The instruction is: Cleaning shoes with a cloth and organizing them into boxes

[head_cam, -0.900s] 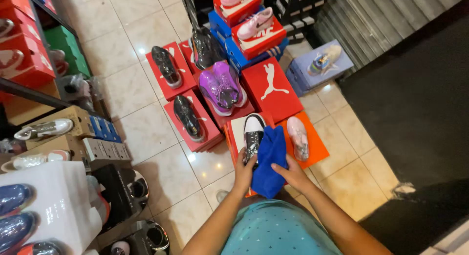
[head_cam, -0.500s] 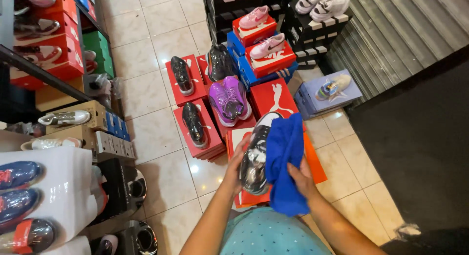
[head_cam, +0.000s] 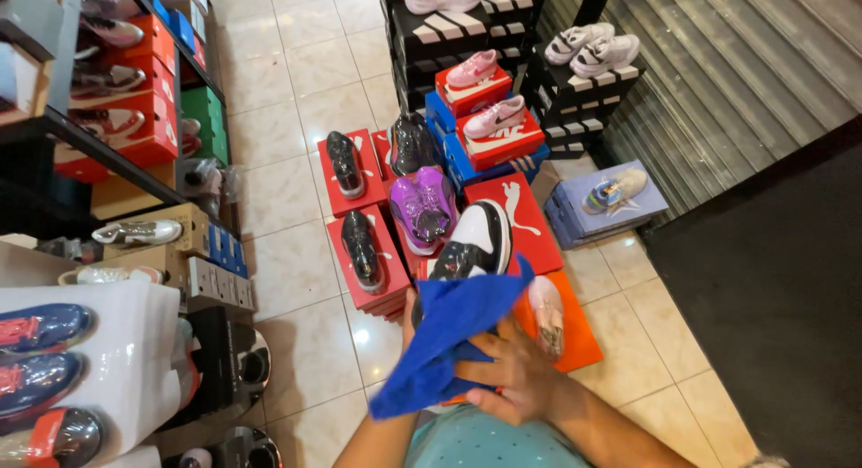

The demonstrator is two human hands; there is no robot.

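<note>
Scene: shoe shop floor seen from above, pale glossy tiles [head_cam: 296, 324], stacked shoe boxes with single shoes on top.
Step in hand: wiping, by my reading; a black and white sneaker [head_cam: 474, 245] is held up and rubbed with a blue cloth [head_cam: 444, 342].
Right hand [head_cam: 507, 374]: fingers spread and pressed flat against the cloth, bunching it over the sneaker's near end.
Left hand [head_cam: 410, 311]: mostly hidden behind the cloth; grip cannot be told, it seems to support the sneaker from beneath.
Next move: likely calls for turning the sneaker to reach unwiped sides while keeping a steady hold.
Materials: cloth soft and crumpled; sneaker smooth, shiny, rounded toe.
Nearby: glossy purple shoe [head_cam: 422, 208] on a red box [head_cam: 525, 221]; orange box [head_cam: 575, 333] directly below.
</note>
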